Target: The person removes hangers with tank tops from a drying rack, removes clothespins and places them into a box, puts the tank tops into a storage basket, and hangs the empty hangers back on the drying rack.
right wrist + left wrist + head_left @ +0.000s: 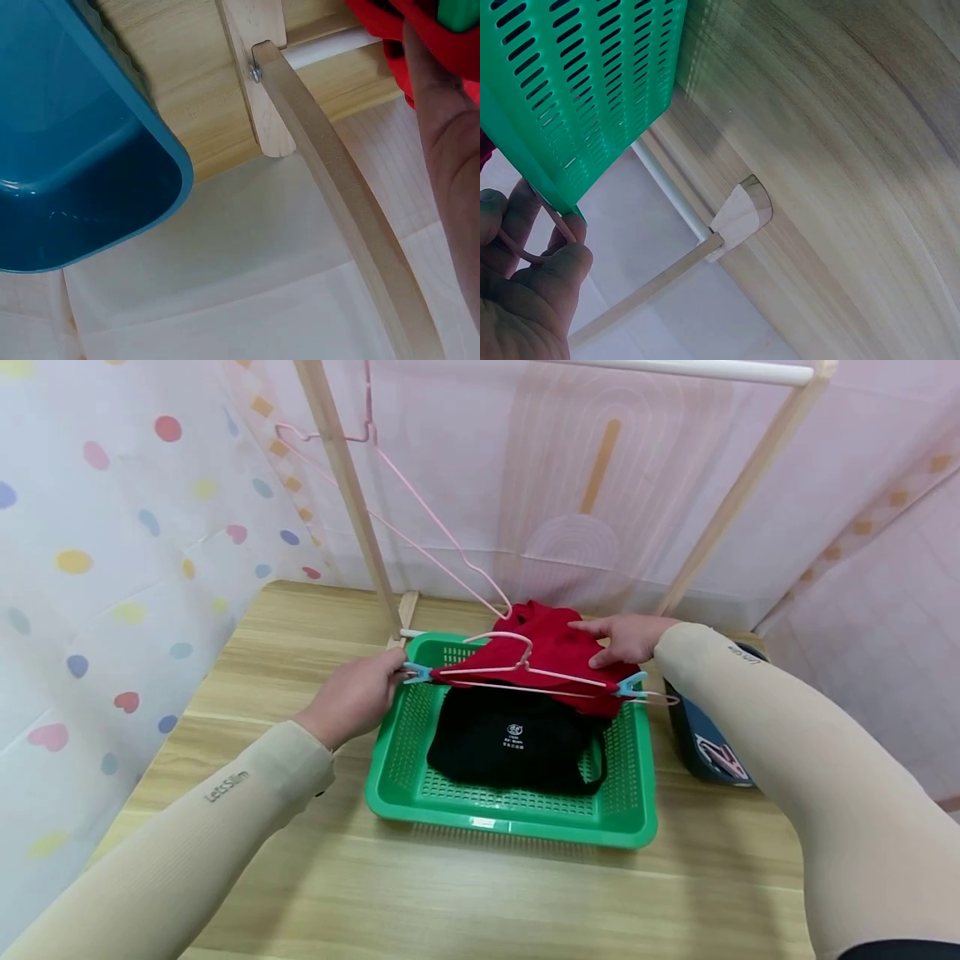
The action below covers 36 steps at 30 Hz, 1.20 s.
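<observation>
A pink hanger (570, 677) lies across the green basket (517, 832) in the head view, with a blue clip (417, 672) and another blue clip (632, 684) on red cloth near its ends. My left hand (354, 695) grips the hanger's left end beside the basket rim; the left wrist view shows fingers (568, 259) curled round the pink loop. On the red garment (543, 643), spread over the basket's far side, rests my right hand (630, 638) with fingers extended. Its fingertips are partly hidden in the right wrist view. A folded black garment (510, 752) lies inside the basket.
Behind the basket stands a wooden rack with a left post (352, 502), a right post (742, 493) and a white top rail (697, 368). A second pink hanger (427, 514) hangs at the left. A blue bin (161, 139) holding hangers stands right of the basket.
</observation>
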Each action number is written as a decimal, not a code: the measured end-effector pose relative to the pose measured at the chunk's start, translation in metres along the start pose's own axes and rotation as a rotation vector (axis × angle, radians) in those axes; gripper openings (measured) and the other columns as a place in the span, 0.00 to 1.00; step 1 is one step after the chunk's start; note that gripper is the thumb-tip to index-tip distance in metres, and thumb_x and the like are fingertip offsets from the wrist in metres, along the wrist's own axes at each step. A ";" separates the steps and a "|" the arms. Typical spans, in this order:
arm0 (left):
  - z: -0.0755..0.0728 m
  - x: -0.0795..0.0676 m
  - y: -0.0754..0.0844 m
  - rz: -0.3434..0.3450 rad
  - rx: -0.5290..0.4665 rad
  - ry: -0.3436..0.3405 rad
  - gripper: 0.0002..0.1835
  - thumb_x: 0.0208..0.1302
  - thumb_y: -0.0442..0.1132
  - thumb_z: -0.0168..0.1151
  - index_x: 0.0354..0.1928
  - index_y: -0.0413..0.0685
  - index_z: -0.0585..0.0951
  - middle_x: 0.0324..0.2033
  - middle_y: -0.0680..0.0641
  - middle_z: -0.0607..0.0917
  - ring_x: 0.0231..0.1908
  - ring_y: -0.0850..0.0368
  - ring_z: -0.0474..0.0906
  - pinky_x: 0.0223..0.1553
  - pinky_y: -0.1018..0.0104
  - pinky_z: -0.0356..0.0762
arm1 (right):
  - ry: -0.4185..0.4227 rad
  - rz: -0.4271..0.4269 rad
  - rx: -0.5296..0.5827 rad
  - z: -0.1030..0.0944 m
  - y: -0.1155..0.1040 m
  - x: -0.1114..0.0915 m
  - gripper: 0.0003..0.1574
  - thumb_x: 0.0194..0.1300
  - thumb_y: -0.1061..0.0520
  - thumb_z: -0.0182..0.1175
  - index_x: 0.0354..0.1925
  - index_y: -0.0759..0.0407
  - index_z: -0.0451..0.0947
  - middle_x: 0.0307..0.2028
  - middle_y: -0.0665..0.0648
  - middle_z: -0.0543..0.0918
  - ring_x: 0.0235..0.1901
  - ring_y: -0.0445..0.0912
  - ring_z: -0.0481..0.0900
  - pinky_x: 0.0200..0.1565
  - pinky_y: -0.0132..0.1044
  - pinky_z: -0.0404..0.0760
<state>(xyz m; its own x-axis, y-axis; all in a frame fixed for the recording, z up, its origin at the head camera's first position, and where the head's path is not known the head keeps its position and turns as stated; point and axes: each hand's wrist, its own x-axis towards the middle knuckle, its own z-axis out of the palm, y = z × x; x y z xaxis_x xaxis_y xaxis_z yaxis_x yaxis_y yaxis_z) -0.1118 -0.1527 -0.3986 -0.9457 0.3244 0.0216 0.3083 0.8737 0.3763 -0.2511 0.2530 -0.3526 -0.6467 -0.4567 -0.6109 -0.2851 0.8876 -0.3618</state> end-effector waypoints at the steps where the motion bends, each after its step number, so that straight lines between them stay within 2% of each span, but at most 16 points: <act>1: 0.000 0.000 0.001 -0.002 -0.004 -0.003 0.08 0.83 0.42 0.53 0.43 0.48 0.75 0.30 0.46 0.83 0.28 0.49 0.77 0.33 0.55 0.78 | -0.005 -0.002 0.013 0.000 0.000 0.001 0.53 0.73 0.48 0.65 0.85 0.43 0.48 0.80 0.69 0.57 0.78 0.67 0.55 0.75 0.67 0.59; 7: 0.000 0.001 0.004 -0.005 -0.015 -0.004 0.08 0.83 0.42 0.53 0.42 0.49 0.75 0.29 0.47 0.82 0.27 0.49 0.76 0.32 0.57 0.76 | -0.030 -0.006 0.083 0.002 -0.001 0.001 0.50 0.75 0.46 0.63 0.84 0.41 0.50 0.79 0.69 0.58 0.76 0.65 0.57 0.73 0.64 0.65; 12: -0.001 0.001 0.007 -0.007 -0.024 -0.016 0.08 0.83 0.42 0.53 0.42 0.49 0.75 0.30 0.46 0.82 0.28 0.50 0.76 0.32 0.58 0.76 | -0.046 -0.023 0.122 0.005 0.000 0.000 0.39 0.77 0.47 0.61 0.80 0.46 0.63 0.74 0.66 0.69 0.70 0.61 0.65 0.69 0.59 0.70; 15: 0.000 0.002 0.008 -0.009 -0.021 -0.016 0.07 0.83 0.42 0.53 0.43 0.49 0.75 0.31 0.46 0.83 0.28 0.49 0.77 0.33 0.57 0.78 | -0.022 -0.047 0.109 0.006 0.002 0.000 0.32 0.78 0.49 0.60 0.76 0.50 0.71 0.68 0.64 0.76 0.65 0.58 0.71 0.66 0.56 0.73; 20: 0.000 0.002 0.007 -0.003 -0.019 -0.016 0.07 0.83 0.41 0.53 0.43 0.49 0.75 0.31 0.46 0.83 0.29 0.49 0.77 0.34 0.57 0.78 | 0.083 -0.089 0.047 0.008 0.004 0.003 0.25 0.78 0.53 0.60 0.68 0.56 0.80 0.60 0.63 0.84 0.53 0.53 0.77 0.54 0.45 0.76; 23: 0.000 0.002 0.007 0.001 -0.022 -0.014 0.07 0.83 0.41 0.53 0.43 0.48 0.75 0.30 0.46 0.83 0.28 0.49 0.76 0.33 0.57 0.77 | 0.164 -0.086 0.015 0.008 0.004 0.002 0.21 0.77 0.54 0.61 0.63 0.58 0.84 0.55 0.62 0.87 0.45 0.50 0.78 0.46 0.40 0.75; 28: -0.003 0.001 0.006 -0.006 -0.040 0.004 0.06 0.83 0.40 0.51 0.44 0.46 0.74 0.32 0.45 0.82 0.29 0.48 0.76 0.33 0.55 0.77 | 0.274 -0.059 0.049 0.002 0.000 -0.008 0.20 0.77 0.52 0.62 0.61 0.56 0.85 0.51 0.60 0.89 0.44 0.50 0.79 0.44 0.39 0.76; 33: -0.006 0.000 0.008 0.010 -0.035 0.044 0.06 0.83 0.40 0.52 0.44 0.46 0.74 0.34 0.44 0.84 0.30 0.48 0.77 0.34 0.54 0.77 | 0.341 -0.039 0.123 -0.007 -0.008 -0.024 0.20 0.78 0.50 0.61 0.62 0.53 0.85 0.45 0.57 0.90 0.41 0.51 0.81 0.40 0.38 0.80; 36: -0.006 -0.001 0.008 0.021 -0.040 0.068 0.07 0.83 0.41 0.53 0.44 0.47 0.75 0.35 0.44 0.86 0.31 0.48 0.79 0.35 0.52 0.79 | 0.371 -0.054 0.150 -0.009 -0.011 -0.031 0.19 0.78 0.50 0.60 0.61 0.54 0.86 0.45 0.58 0.91 0.43 0.51 0.83 0.40 0.38 0.82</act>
<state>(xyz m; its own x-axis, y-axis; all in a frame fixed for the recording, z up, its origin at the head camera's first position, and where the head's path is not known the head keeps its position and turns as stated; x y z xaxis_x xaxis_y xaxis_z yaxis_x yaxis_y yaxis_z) -0.1092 -0.1481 -0.3899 -0.9443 0.3158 0.0923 0.3250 0.8512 0.4121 -0.2345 0.2582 -0.3236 -0.8528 -0.4254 -0.3030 -0.2368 0.8321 -0.5015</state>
